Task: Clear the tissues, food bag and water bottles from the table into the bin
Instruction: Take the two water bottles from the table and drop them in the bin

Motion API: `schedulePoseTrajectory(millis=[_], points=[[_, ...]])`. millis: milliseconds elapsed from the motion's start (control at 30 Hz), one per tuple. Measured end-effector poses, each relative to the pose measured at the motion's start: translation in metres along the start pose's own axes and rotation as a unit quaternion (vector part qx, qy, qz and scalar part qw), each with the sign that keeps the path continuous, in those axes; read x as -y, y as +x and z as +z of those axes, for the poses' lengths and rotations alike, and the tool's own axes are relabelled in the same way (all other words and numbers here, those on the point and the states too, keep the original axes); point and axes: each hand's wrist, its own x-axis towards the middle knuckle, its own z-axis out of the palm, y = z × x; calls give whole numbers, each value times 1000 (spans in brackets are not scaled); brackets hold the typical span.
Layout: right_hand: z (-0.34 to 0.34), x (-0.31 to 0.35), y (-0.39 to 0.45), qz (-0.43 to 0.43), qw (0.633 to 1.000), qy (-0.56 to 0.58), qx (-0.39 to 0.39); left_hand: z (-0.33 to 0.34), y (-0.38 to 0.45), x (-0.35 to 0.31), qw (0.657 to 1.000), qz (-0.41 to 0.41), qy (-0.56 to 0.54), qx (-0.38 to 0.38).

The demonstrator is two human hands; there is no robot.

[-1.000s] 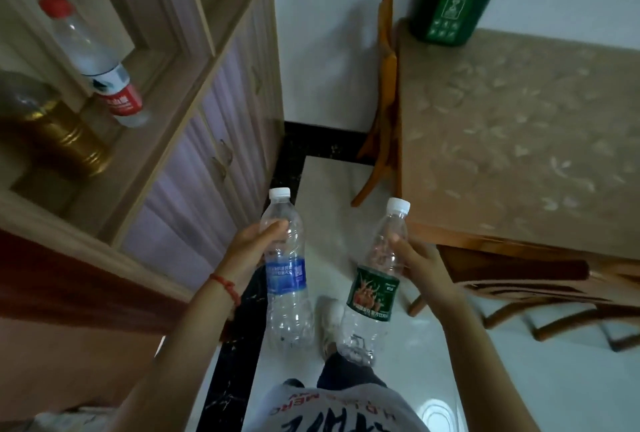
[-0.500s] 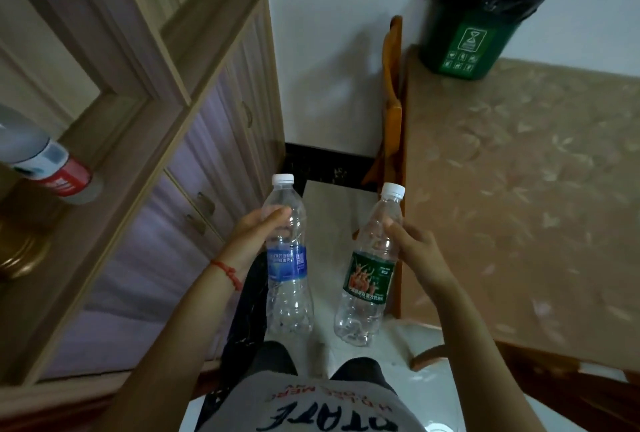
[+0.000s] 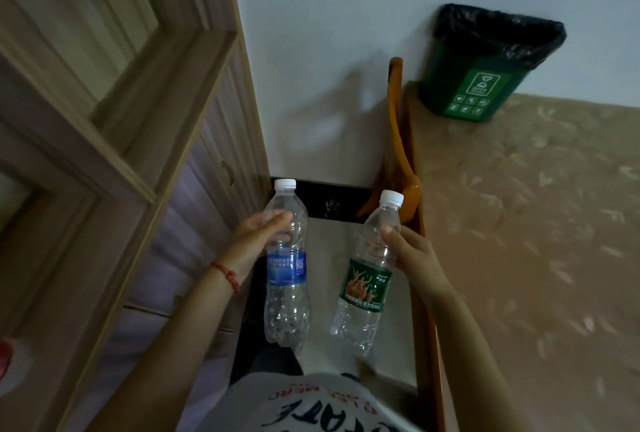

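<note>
Holding one clear plastic bottle in each hand, the person stands in the narrow gap between a wooden cabinet (image 3: 114, 140) and the tabletop (image 3: 526, 223). The left hand (image 3: 254, 243) has its grip closed around the upper body of the blue-label bottle (image 3: 285, 269), thumb in front and fingers wrapped behind, just above the label. That bottle stands nearly upright, its white cap at 12 o'clock, and looks empty. A red string bracelet (image 3: 227, 274) circles the left wrist. The right hand (image 3: 414, 255) has its grip closed on the shoulder of the green-label bottle (image 3: 369, 279), with the thumb pressed across the clear plastic above the label. This bottle leans, its white cap tipped toward 1 o'clock and its base toward 7 o'clock; it also looks empty. The two bottles are near each other but apart, both held in the air over the pale floor, with the green-label one just left of the tabletop's wooden edge.

The green bin (image 3: 481, 71), lined with a black bag, sits on the tabletop's far corner against the white wall, at about 1 o'clock from the hands and well apart from them. An orange wooden chair back (image 3: 398, 140) stands beside the tabletop's edge, just left of the bin.
</note>
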Motion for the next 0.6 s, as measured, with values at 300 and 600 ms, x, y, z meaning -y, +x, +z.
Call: schedulePoseTrajectory(millis=[300, 600], points=[[13, 50, 98, -11, 1000, 14, -13, -14, 113, -71, 999, 16, 28, 39], [-9, 95, 209, -24, 999, 33, -29, -1, 228, -110, 998, 28, 23, 42]])
